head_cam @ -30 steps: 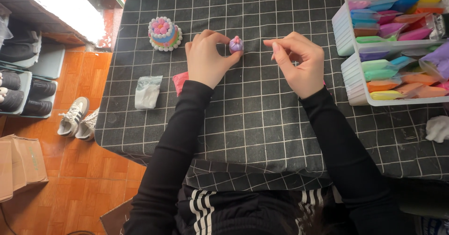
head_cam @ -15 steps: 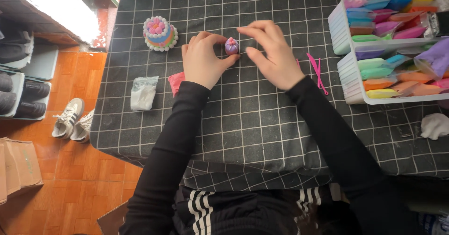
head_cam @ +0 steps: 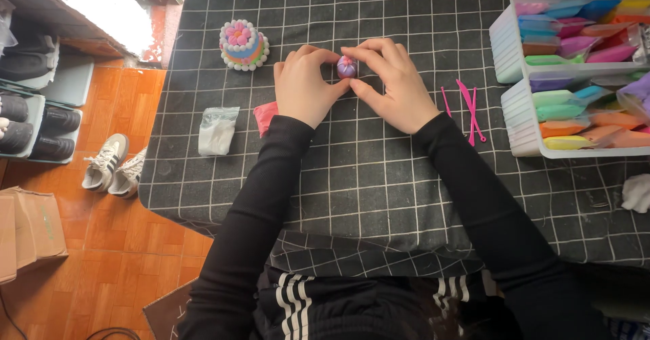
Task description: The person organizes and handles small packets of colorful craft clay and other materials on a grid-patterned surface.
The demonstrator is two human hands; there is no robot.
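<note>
On the checked worktop, my left hand and right hand pinch a small purple clay ball between their fingertips, the little clay cake at ten o'clock, pink tools at three.

- Both hands, left hand and right hand, close around the small purple ball, no gap between them.
- Left side: pink packet touches the left wrist, white bag just beyond, little cake farther up.
- Right side: pink tools lie near, then the white trays wall off the edge.
- Open worktop between the forearms.
</note>
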